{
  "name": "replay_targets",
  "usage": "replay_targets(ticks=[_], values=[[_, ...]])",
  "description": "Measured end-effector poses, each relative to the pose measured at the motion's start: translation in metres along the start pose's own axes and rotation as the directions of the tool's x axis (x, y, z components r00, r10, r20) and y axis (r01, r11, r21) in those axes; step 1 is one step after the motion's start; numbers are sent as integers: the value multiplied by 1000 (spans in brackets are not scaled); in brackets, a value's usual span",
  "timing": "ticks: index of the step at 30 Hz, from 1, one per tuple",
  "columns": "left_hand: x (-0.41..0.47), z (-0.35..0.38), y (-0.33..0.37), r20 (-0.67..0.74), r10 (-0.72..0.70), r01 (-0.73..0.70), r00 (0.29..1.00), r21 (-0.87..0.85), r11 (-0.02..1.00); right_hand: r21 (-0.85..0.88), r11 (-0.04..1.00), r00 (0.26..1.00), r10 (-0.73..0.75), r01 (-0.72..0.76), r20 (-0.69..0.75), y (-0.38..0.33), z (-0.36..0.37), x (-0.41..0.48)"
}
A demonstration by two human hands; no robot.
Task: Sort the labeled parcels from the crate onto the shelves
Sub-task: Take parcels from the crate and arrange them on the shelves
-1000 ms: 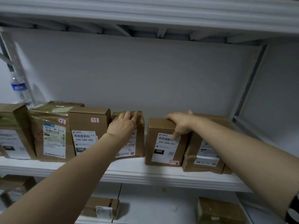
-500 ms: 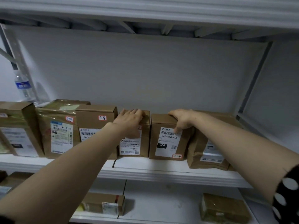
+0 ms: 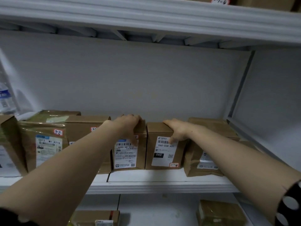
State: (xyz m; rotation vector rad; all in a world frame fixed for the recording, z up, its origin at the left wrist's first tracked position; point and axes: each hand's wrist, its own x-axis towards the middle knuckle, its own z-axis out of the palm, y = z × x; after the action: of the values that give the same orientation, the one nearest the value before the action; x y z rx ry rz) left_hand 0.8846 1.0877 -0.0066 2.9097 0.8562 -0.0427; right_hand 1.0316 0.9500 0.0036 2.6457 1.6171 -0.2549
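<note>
up on the white shelf (image 3: 162, 178), the left hand (image 3: 128, 123) is gripping the top edge of a labelled box (image 3: 130, 157), thumb down its front. the right hand (image 3: 178, 130) is clasping the top of the 060 box (image 3: 162, 154) just beside it, thumb pressing on the label. both boxes are standing upright in a row of parcels (image 3: 44, 144), a brown bag (image 3: 206, 160) to their right. a pale wall (image 3: 146, 79) is closing off the back; a bottle (image 3: 4, 98) is standing far left. more are lying on the lower shelf (image 3: 154, 209).
</note>
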Motion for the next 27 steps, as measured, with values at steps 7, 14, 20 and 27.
replay_targets(ticks=[7, 14, 20, 27], values=[[-8, 0, 0, 18, 32, -31, 999, -54, 998, -72, 997, 1000, 3, -3, -7, 0, -2, -3], [-14, 4, 4, 11, 29, -29, 1000, 22, 999, -77, 997, 999, 28, -29, -23, 0, 3, -11], [-36, 3, 21, -75, 59, -50, 995, 128, 991, -7, 1000, 988, 28, -29, -151, -3, 8, -38], [-77, 3, 76, -254, 157, -120, 954, 158, 980, 67, 996, 922, 79, -57, -378, 10, 15, -105]])
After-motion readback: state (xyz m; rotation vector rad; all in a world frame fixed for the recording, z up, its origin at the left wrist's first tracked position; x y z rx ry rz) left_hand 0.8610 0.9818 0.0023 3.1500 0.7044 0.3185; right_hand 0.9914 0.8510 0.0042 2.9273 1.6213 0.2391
